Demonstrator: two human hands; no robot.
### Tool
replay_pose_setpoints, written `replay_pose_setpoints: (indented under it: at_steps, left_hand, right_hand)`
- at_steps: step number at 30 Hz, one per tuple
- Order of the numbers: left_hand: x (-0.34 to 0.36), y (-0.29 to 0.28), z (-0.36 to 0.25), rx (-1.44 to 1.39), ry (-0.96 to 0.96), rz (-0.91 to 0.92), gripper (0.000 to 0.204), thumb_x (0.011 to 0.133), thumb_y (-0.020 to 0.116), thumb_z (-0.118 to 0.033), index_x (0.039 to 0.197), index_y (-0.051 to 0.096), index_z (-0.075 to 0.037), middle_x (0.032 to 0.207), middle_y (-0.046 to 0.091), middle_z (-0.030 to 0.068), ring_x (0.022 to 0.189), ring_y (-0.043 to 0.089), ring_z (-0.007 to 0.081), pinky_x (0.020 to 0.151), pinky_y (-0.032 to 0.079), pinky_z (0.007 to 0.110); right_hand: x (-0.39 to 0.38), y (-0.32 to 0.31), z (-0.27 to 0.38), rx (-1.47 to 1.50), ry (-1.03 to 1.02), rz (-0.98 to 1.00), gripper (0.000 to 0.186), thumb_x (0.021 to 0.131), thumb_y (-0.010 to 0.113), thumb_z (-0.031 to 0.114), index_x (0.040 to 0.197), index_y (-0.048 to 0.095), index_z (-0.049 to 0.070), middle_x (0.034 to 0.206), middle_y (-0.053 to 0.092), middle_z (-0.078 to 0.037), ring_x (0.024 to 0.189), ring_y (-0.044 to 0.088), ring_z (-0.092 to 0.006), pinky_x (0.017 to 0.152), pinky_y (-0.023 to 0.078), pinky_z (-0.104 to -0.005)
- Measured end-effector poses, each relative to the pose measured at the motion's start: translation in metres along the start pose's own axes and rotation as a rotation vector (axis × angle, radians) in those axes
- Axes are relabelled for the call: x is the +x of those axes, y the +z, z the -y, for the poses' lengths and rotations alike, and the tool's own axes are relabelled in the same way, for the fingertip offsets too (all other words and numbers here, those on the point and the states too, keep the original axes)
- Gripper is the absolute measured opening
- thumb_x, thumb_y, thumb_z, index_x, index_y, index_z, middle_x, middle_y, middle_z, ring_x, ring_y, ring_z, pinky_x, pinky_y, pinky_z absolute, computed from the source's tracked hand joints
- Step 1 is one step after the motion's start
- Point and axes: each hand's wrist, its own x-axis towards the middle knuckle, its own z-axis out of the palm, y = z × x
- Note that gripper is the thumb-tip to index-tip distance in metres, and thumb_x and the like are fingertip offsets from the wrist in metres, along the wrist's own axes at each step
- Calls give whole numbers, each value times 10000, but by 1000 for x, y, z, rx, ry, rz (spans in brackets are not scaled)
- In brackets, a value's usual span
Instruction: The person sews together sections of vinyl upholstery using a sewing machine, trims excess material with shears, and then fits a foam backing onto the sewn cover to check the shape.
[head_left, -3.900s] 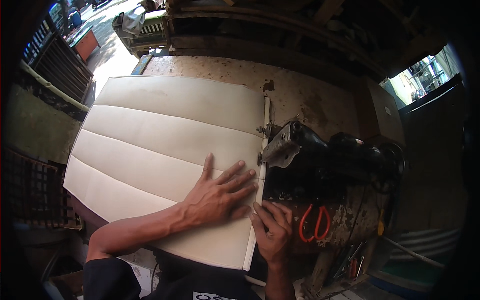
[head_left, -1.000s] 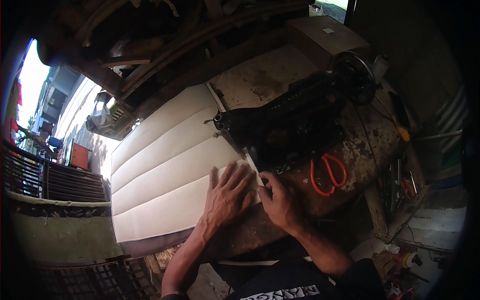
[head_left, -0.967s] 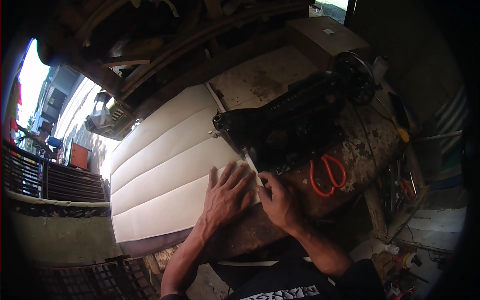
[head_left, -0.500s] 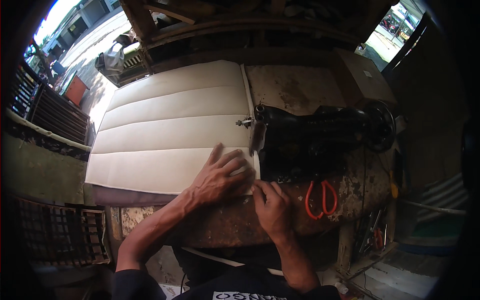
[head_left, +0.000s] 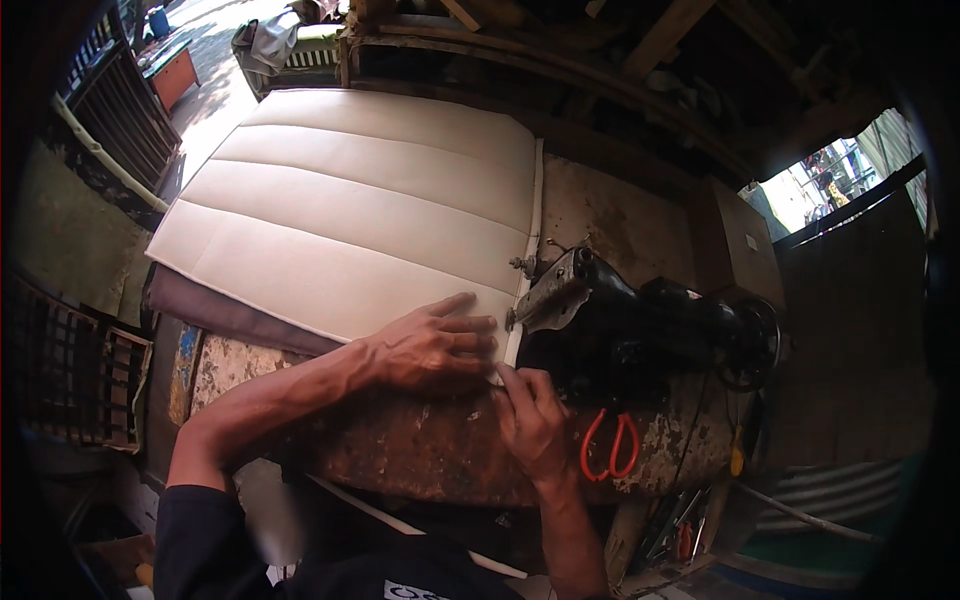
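A large cream padded panel (head_left: 370, 190) with stitched parallel seams spreads over the table to the left of a black sewing machine (head_left: 640, 325). White piping (head_left: 537, 195) runs along the panel's right edge and passes beneath the machine's needle end. My left hand (head_left: 435, 345) rests on the panel's near right corner, fingers stretched out. Just right of it, my right hand (head_left: 533, 415) pinches the edge of the panel at its near corner, in front of the needle end. The fingertips hide just how much cloth and piping they grip.
Scissors with red handles (head_left: 610, 445) lie on the worn table (head_left: 420, 450), right of my right hand. Dark fabric (head_left: 240, 315) shows under the panel's near edge. Behind the machine stands a brown box (head_left: 735, 235). Several tools (head_left: 685, 530) sit below the table's right side.
The view has tilted, so panel and machine appear turned clockwise. My left hand's fingers lie flatter on the panel. My right hand keeps its pinch at the corner.
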Motion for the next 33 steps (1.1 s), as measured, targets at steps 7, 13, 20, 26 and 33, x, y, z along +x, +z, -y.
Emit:
replay_pose_setpoints:
  at_steps: [7, 13, 20, 26, 33]
  left_hand:
    - [6, 1, 11, -144, -72, -141, 153, 929, 761, -259, 1023, 753, -140, 1161, 757, 47, 1254, 672, 259, 1171, 409, 587]
    - [5, -1, 14, -155, -92, -147, 163, 932, 755, -262, 1013, 744, -121, 1161, 753, 48, 1243, 674, 261, 1148, 427, 568]
    - [7, -4, -15, 253, -108, -128, 362, 812, 723, -237, 1161, 704, -144, 1275, 655, 74, 1303, 588, 277, 1177, 400, 576]
    - [-16, 9, -62, 317, -313, -178, 309, 813, 700, -232, 1115, 674, -170, 1257, 592, 103, 1243, 546, 312, 1142, 371, 621]
    - [-40, -9, -42, 549, -298, -112, 163, 799, 764, -238, 959, 783, -211, 1434, 536, 109, 1428, 466, 342, 1198, 216, 809]
  right_hand:
    - [15, 4, -10, 181, 69, -86, 561, 800, 873, 67, 1324, 673, 82, 1171, 629, -113, 690, 634, -165, 616, 552, -327]
    - [19, 15, -8, 71, -13, -146, 528, 805, 871, 64, 1300, 691, 100, 1172, 644, -134, 690, 638, -162, 618, 554, -321]
    - [30, -7, -29, 246, -7, 42, 422, 844, 793, 12, 1251, 711, 88, 1131, 668, -144, 867, 713, -294, 735, 586, -370]
    - [26, -2, -21, 282, -14, -11, 334, 867, 729, -27, 1183, 758, 77, 1069, 699, -136, 899, 716, -294, 793, 582, -381]
    - [33, 4, -17, 259, 55, -191, 205, 898, 769, 33, 1100, 793, 58, 899, 701, -123, 794, 704, -251, 694, 550, -345]
